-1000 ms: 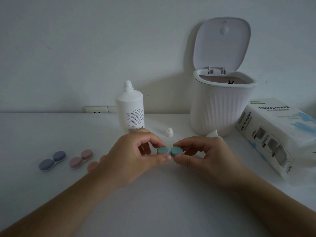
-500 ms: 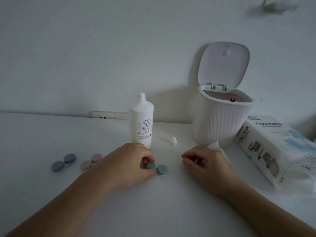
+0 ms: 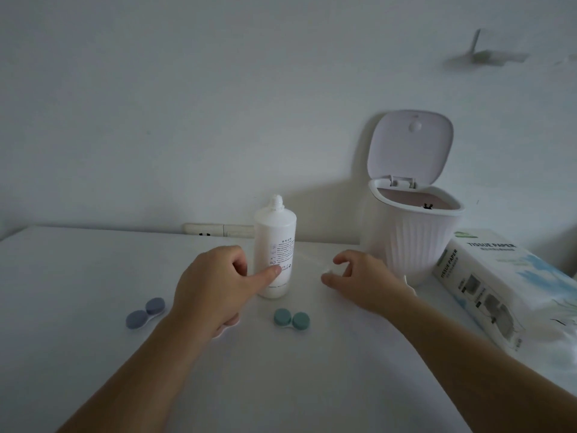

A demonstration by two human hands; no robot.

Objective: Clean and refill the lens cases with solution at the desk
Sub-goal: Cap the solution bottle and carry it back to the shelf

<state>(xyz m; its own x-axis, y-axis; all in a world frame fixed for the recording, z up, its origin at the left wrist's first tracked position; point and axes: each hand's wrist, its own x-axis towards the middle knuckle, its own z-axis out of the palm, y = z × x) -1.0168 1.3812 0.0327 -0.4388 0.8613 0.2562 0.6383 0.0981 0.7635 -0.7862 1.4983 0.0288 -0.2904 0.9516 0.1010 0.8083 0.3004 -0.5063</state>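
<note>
Teal lens case [image 3: 291,319] lies capped on the tabletop [image 3: 78,276] at 6 o'clock of the solution bottle [image 3: 275,248], which your left hand [image 3: 215,285] is closing round while your right hand [image 3: 363,281] pinches its small cap [image 3: 329,271]; recapping looks next.

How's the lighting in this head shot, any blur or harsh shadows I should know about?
Head view: dim, flat, grey light with no glare; the bottle and bin cast soft shadows on the wall to their left; a wall fixture at upper right is smeared by motion blur; the desk edge bows from wide-angle distortion.
</note>
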